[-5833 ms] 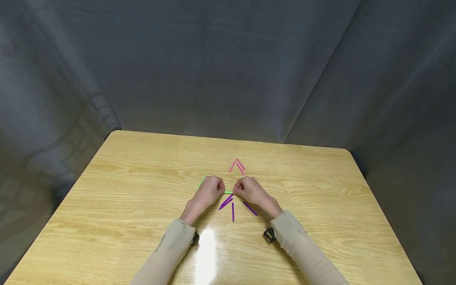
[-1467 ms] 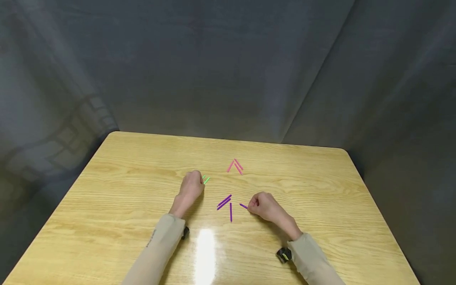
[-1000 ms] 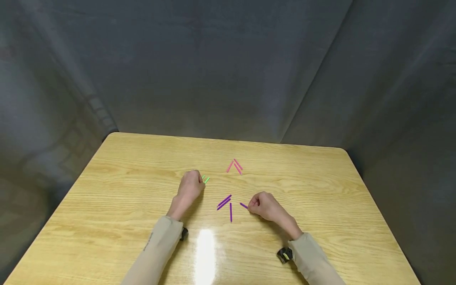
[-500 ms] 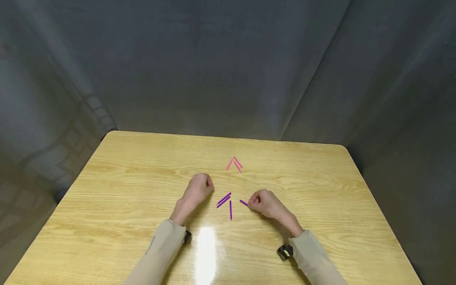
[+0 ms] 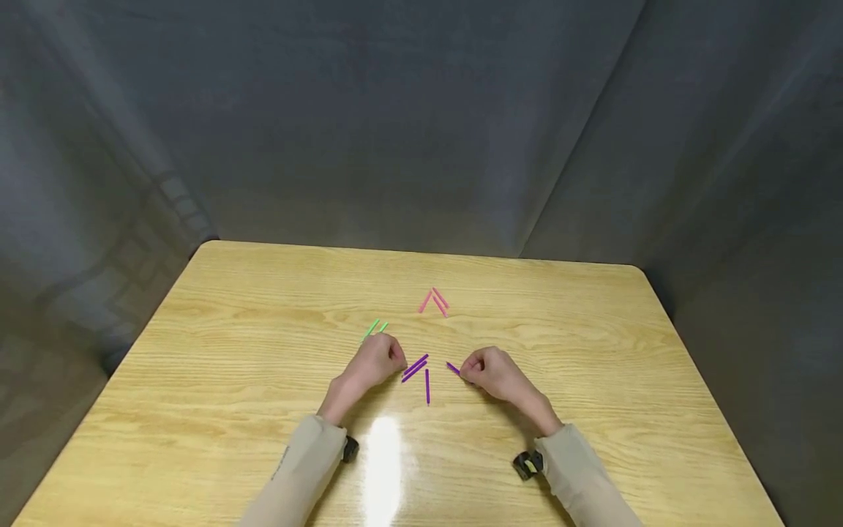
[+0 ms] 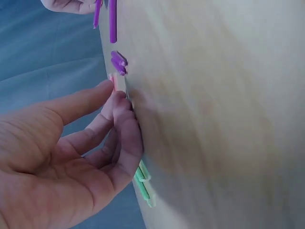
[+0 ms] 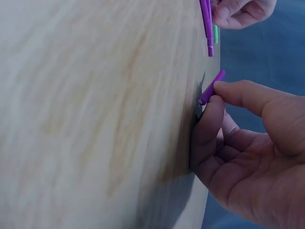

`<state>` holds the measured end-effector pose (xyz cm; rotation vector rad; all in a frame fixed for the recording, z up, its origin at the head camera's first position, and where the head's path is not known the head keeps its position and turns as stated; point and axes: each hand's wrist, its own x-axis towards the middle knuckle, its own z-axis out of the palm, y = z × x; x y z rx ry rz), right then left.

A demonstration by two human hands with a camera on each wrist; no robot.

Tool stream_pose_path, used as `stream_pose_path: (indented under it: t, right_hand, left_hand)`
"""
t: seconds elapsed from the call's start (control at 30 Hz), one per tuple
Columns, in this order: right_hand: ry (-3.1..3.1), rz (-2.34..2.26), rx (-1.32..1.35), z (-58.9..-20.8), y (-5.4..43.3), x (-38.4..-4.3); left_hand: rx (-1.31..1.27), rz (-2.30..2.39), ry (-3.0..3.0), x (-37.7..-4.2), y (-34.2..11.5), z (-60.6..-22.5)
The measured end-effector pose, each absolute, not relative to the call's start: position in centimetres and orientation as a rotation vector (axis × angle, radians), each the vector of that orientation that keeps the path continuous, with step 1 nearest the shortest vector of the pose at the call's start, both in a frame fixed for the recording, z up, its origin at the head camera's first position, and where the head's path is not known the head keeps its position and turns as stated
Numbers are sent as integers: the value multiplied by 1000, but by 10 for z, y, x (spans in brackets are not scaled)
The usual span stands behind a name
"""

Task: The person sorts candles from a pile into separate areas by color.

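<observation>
My right hand [image 5: 497, 374] pinches a thin purple stick [image 7: 212, 88] between thumb and index finger at the table's middle. Beside a pair of purple sticks [image 5: 414, 369] hovers my left hand [image 5: 374, 361], its thumb and index tips near each other and nothing seen between them. Another purple stick [image 5: 427, 387] lies alone, pointing toward the near edge. Two green sticks [image 5: 371, 329] lie side by side just beyond my left hand, partly hidden by it. In the left wrist view, the green sticks [image 6: 143, 183] show behind the curled fingers.
Farther back, several pink sticks [image 5: 440, 306] lie in an arrowhead shape. The wooden table [image 5: 263, 293] has rounded far corners, with a dark curtain [image 5: 395, 146] behind it. Black devices [image 5: 527, 465] are strapped at both wrists.
The left hand set one green stick beside the other, let go, and came right and nearer to the purple pair. My right hand left the green stick, took a purple stick and turned it slightly.
</observation>
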<state>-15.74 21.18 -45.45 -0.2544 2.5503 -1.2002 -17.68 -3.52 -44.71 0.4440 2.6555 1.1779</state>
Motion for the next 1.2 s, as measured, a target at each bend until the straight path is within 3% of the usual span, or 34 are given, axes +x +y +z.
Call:
stream_pose_path:
  t: [0.33, 1.2]
  right_hand:
    - [2565, -1201, -119, -456, 213, -170]
    - [2662, -1142, -65, -452, 234, -210]
  left_hand:
    - [406, 1248, 2688, -168, -32, -453]
    - [351, 1200, 2647, -172, -33, -449]
